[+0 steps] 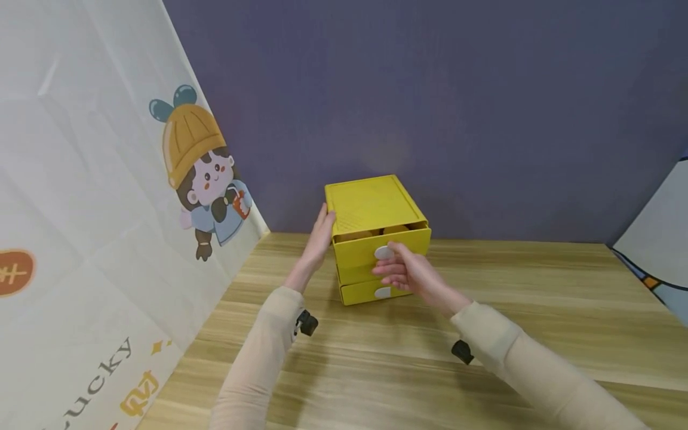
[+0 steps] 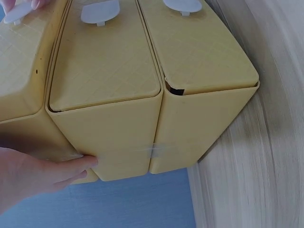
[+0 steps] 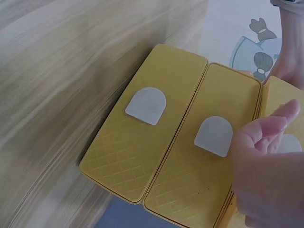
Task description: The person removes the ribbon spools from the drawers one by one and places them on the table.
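Note:
A yellow drawer box (image 1: 373, 203) with three stacked drawers stands on the table. Its top drawer (image 1: 352, 257) is pulled partway out, leaving a gap under the lid where yellowish and dark contents partly show. My right hand (image 1: 411, 272) pinches the white pull tab (image 1: 384, 252) on that drawer, its other fingers bent in front of the drawers below. Straight fingers of my left hand (image 1: 319, 236) rest against the box's left side. In the left wrist view, the left hand (image 2: 42, 173) lies along the side, while the middle drawer (image 2: 104, 61) and bottom drawer (image 2: 204, 52) are closed.
Behind the box rises a dark blue wall panel (image 1: 430, 119). A white printed sheet (image 1: 80, 179) with a cartoon figure borders the left side. The wooden table (image 1: 537, 298) stretches out to the right and in front. Another printed sheet (image 1: 661, 221) stands at far right.

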Demonstrator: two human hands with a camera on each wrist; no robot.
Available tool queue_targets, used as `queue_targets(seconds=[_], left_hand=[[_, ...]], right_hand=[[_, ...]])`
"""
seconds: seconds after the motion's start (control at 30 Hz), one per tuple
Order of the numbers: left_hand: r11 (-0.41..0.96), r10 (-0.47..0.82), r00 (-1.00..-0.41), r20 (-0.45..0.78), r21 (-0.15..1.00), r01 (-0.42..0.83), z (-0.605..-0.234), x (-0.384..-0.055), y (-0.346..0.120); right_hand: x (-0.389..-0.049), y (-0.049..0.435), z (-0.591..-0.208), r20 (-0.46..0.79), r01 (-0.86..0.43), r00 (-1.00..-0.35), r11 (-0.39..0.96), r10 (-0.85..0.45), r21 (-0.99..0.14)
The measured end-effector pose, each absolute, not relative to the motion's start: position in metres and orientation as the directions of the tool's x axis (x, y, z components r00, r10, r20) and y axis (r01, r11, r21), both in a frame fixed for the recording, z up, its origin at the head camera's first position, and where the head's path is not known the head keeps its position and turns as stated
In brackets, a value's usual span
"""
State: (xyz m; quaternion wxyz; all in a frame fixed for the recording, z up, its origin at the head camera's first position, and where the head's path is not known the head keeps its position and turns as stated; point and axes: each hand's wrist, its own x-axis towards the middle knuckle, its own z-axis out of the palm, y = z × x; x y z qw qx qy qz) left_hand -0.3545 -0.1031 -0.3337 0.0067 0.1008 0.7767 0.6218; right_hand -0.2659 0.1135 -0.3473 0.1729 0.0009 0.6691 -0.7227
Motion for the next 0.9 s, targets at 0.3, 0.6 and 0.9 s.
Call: queue_targets(seconds=[0.3, 0.6, 0.9], left_hand=[[0.207, 0.163, -0.979, 0.122, 0.966, 0.155, -0.336, -0.354, -0.104], [0.198, 0.157, -0.977, 0.143, 0.965, 0.173, -0.337, -0.354, -0.1], [0.174, 0.133, -0.981, 0.138, 0.971, 0.161, -0.337, -0.352, -0.099]], right_hand=[[-0.255, 0.117, -0.351, -0.205, 0.219, -0.939, -0.02, -0.275, -0.976], [-0.244, 0.12, -0.352, -0.194, 0.21, -0.944, -0.034, -0.266, -0.977], [-0.231, 0.12, -0.351, -0.211, 0.222, -0.943, -0.013, -0.259, -0.975]])
